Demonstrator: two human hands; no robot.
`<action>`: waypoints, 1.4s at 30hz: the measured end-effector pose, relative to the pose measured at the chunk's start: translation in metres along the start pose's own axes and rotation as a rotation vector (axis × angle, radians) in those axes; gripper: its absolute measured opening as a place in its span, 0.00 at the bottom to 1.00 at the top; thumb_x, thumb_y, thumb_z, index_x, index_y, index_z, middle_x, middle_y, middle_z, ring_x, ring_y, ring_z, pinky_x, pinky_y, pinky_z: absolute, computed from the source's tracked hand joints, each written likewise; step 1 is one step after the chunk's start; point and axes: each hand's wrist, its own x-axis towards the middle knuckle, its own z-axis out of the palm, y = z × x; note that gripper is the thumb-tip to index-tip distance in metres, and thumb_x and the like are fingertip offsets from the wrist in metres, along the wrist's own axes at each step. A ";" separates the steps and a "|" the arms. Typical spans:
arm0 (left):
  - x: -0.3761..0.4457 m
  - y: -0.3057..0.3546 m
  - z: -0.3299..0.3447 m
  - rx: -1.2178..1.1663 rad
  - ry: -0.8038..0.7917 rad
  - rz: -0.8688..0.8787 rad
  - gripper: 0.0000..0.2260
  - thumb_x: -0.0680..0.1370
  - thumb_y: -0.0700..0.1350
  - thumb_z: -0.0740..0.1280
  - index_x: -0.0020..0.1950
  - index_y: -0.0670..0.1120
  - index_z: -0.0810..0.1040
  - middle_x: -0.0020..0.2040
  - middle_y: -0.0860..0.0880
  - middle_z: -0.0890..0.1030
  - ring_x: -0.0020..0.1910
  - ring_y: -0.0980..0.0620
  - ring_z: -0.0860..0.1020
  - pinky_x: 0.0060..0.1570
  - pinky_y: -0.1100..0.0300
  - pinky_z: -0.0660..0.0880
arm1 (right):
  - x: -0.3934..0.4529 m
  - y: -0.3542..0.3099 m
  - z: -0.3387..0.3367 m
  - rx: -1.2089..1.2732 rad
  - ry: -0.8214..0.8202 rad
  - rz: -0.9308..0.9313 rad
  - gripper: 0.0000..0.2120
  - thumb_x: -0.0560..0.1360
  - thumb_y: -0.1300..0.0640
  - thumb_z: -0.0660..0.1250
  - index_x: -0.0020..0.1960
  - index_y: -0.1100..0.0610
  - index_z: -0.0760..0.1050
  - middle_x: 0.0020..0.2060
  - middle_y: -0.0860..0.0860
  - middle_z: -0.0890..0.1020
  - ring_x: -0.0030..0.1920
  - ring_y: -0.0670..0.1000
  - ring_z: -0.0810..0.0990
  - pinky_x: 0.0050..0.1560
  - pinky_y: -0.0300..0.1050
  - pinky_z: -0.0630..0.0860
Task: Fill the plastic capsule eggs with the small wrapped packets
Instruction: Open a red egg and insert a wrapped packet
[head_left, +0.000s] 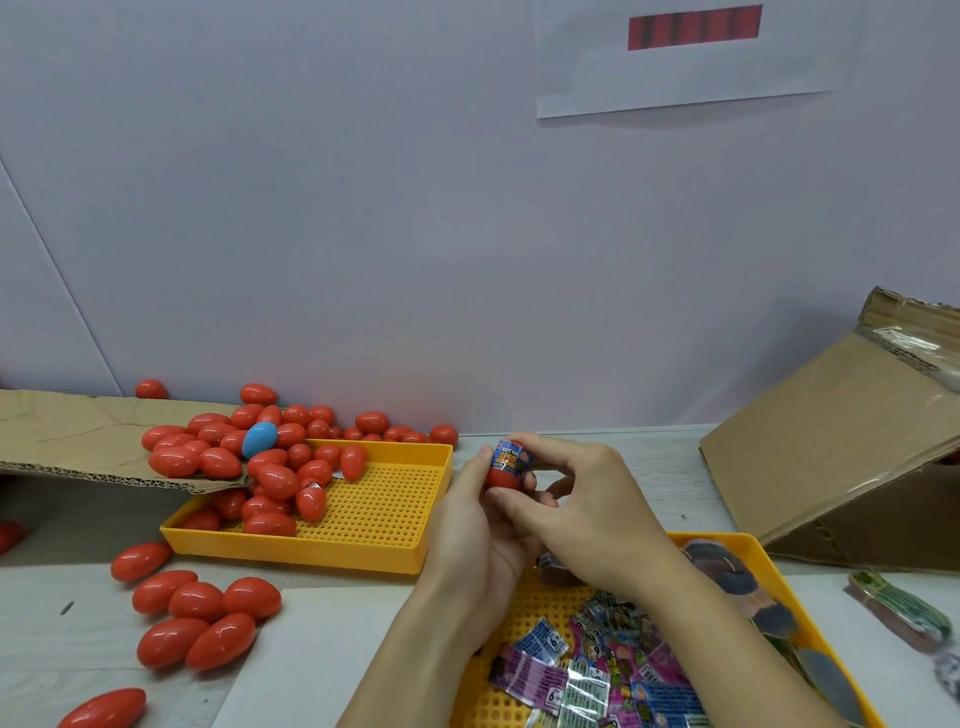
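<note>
A red egg half (503, 475) is gripped by the curled fingers of the left hand (470, 525), just right of the yellow tray (395, 519). A blue wrapped packet (511, 457) is pinched into it by the right hand (582, 499).

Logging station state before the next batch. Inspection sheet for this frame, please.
Surface: pale table, partly covered by flat cardboard.
Job's things: red egg half with a blue packet poking out; red eggs heaped in the far yellow tray, one blue egg; packets in the near yellow tray.
Clutter: loose eggs on the table; tilted cardboard box.
Hands: left hand holds the egg half; right hand pinches the packet.
Cables: nothing seen.
Surroundings: pale wall, paper sheet.
</note>
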 end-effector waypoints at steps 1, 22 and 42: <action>0.000 0.000 0.000 0.009 0.001 0.000 0.15 0.82 0.49 0.62 0.55 0.37 0.77 0.32 0.44 0.77 0.28 0.49 0.78 0.29 0.58 0.78 | 0.000 0.001 0.000 -0.004 0.004 0.010 0.19 0.71 0.51 0.77 0.49 0.27 0.76 0.45 0.32 0.82 0.53 0.46 0.80 0.46 0.29 0.77; 0.000 -0.008 -0.004 0.415 0.005 0.209 0.20 0.83 0.54 0.60 0.44 0.41 0.81 0.31 0.46 0.82 0.34 0.50 0.84 0.33 0.59 0.80 | 0.000 0.003 -0.004 0.041 -0.077 0.004 0.06 0.76 0.58 0.71 0.51 0.50 0.83 0.40 0.45 0.83 0.45 0.46 0.82 0.42 0.35 0.79; 0.001 0.000 -0.003 0.282 -0.007 0.199 0.19 0.82 0.45 0.62 0.39 0.39 0.87 0.36 0.37 0.83 0.34 0.45 0.84 0.33 0.60 0.80 | 0.000 0.005 -0.005 0.035 -0.047 0.062 0.06 0.75 0.54 0.73 0.51 0.47 0.81 0.40 0.48 0.84 0.40 0.53 0.83 0.42 0.48 0.82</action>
